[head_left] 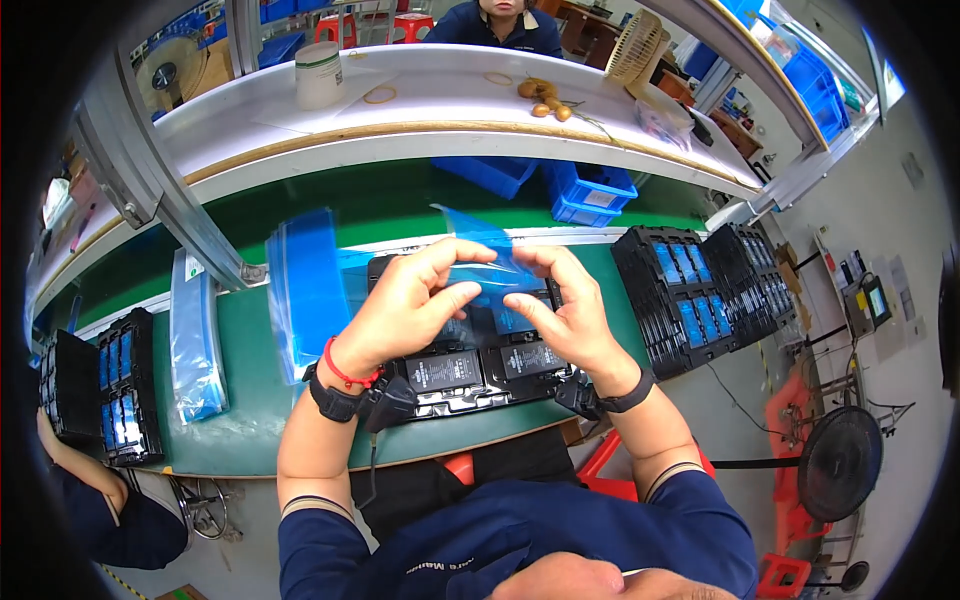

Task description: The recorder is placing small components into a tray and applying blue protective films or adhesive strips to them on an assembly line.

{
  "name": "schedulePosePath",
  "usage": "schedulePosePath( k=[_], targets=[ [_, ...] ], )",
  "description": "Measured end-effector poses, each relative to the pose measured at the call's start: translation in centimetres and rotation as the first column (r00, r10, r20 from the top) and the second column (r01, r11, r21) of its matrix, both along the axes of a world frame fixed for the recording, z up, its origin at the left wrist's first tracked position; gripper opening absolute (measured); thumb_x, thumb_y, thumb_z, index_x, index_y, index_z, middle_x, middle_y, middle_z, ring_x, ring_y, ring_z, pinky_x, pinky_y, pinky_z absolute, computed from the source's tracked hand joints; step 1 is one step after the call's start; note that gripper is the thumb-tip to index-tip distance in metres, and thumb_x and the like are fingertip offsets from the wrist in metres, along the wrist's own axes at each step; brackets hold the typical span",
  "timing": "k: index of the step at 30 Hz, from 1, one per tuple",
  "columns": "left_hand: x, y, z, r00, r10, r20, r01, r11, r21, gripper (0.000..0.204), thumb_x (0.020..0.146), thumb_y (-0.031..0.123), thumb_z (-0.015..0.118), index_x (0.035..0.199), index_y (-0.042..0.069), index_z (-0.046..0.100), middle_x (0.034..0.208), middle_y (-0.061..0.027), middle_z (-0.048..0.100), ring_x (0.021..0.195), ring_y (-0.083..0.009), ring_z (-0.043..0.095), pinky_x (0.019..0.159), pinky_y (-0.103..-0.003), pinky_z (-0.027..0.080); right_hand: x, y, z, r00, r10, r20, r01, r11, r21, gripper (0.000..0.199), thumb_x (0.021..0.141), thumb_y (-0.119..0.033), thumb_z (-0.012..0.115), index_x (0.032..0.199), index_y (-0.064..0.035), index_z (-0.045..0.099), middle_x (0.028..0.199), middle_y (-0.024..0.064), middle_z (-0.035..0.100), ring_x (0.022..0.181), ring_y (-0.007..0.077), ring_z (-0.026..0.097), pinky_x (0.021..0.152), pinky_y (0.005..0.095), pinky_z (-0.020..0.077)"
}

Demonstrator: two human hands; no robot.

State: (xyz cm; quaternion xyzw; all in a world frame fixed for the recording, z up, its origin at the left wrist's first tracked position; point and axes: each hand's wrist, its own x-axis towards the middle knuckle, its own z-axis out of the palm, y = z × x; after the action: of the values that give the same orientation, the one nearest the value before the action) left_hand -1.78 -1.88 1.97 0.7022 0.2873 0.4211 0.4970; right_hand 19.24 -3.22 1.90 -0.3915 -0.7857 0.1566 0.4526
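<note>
Both hands are raised over a black tray (487, 399) on the green table. My left hand (425, 298) has its fingers and thumb curled around the left part of a see-through blue plastic film (478, 232). From the other side, my right hand (568, 312) pinches the film's right part between fingers and thumb. The film is bent and glossy, and its far corner sticks up beyond my fingers. Below, flat dark batteries (445, 371) with pale print lie in the tray's near compartments. The film and my hands partly hide the far compartments.
Left of the tray lie blue film sheets (308, 290) and clear plastic bags (196, 340). Stacked black trays (672, 298) stand at the right; others (128, 385) sit far left by another person's arm. A white shelf (430, 98) and metal post (150, 160) border the table; blue bins (588, 190) sit below the shelf.
</note>
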Motion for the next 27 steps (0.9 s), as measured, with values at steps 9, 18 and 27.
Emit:
schedulePosePath(
  k=[9,18,27],
  targets=[
    [0.3,0.5,-0.8,0.998,-0.054,0.039,0.058,0.993,-0.103,0.016,0.082,0.006,0.064,0.097,-0.001,0.063,0.083,-0.0034,0.064,0.068,-0.0059,0.058,0.059,-0.021,0.047,1.4,-1.6,-0.4,0.983,0.001,-0.186,-0.024,0.992,-0.123,0.012,0.075,0.001,0.069,0.086,0.0006,0.064,0.083,0.0088,0.065,0.075,0.0137,0.062,0.067,0.025,0.0481],
    [-3.2,1.8,0.2,0.973,0.225,-0.06,-0.21,0.958,0.195,0.05,0.085,0.047,0.057,0.094,-0.002,0.064,0.088,-0.0059,0.063,0.084,-0.0107,0.057,0.064,-0.021,0.046,5.9,-2.8,-1.3,0.8,-0.108,-0.59,-0.175,0.898,-0.403,0.007,0.086,-0.004,0.058,0.087,-0.0025,0.052,0.076,0.0035,0.055,0.057,0.0073,0.053,0.05,0.0201,0.0442],
    [-4.8,1.3,2.1,0.935,0.308,0.173,-0.296,0.951,-0.091,0.027,0.083,0.002,0.058,0.11,-0.002,0.055,0.102,-0.0097,0.06,0.082,-0.0169,0.065,0.061,-0.022,0.053,7.4,-2.8,-5.4,0.956,-0.176,-0.235,-0.106,0.541,-0.834,0.016,0.082,-0.007,0.064,0.072,-0.0058,0.052,0.055,-0.0031,0.05,0.037,0.0029,0.041,0.032,0.0177,0.031]
  ],
)
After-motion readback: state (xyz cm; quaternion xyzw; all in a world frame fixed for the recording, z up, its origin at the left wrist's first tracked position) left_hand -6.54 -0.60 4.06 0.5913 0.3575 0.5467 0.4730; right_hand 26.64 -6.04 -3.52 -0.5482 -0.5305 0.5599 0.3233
